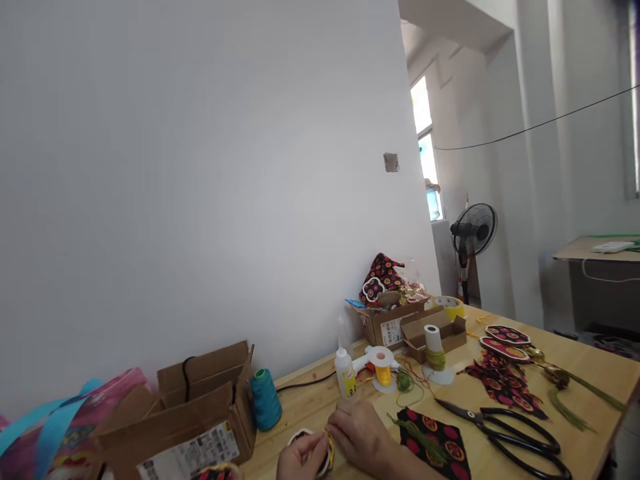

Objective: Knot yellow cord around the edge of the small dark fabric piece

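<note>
Near the bottom edge of the head view, my left hand (303,459) is closed on a small dark fabric piece with a white rim (299,435). My fingers cover much of it. My right hand (361,435) is beside it, fingers pinched on a yellow cord (330,451) at the piece's right edge. The fingertips of both hands nearly meet there. Just behind the right hand stands a white glue bottle (345,375). To the right lies patterned dark cloth (453,437) with green thread across it, next to black-handled scissors (505,430).
An opened cardboard box (200,427) and a teal thread cone (265,400) stand left. Behind are a yellow thread spool (383,375), a green thread spool (437,360) and a box of cloth pieces (387,327). White-rimmed patches (505,349) and tassels (570,407) lie right.
</note>
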Motion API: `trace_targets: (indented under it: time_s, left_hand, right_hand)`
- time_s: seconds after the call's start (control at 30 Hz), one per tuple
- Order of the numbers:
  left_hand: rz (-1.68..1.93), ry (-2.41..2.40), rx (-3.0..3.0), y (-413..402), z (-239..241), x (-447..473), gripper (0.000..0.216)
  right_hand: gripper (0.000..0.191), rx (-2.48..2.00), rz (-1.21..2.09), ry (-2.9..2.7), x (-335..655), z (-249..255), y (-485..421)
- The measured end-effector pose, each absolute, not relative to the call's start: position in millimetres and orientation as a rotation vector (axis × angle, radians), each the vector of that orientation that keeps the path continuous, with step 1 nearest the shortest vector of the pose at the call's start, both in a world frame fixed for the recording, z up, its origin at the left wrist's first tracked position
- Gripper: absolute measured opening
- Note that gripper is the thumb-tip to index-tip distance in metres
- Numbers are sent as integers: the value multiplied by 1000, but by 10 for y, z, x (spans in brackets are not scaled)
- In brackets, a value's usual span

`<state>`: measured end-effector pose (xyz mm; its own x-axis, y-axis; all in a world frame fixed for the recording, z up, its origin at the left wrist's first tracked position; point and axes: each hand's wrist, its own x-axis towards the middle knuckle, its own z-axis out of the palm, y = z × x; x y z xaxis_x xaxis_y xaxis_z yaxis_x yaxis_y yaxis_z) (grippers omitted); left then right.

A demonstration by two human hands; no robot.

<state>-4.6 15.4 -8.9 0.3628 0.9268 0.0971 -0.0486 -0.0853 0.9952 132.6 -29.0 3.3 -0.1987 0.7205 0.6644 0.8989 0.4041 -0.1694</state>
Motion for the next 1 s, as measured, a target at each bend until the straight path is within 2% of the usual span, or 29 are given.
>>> trace_targets:
  time_s: [0.37,0.63,0.8,1.0]
  left_hand:
    - [983,829,1486,-8,61,-67,19]
    - [959,877,1453,30,-33,-58,21]
    - [967,922,1404,0,1,4,22]
    - [996,1054,1476,56,-25,10,30]
  right_hand:
    - [22,-1346,-193,-2024,1307,72,-360]
    - [23,-1329,18,-1837,1394,-8,-257]
    - [28,-1381,349,-1593,1450,-17,-187]
    - [22,-1409,495,-1552,1447,42,-272]
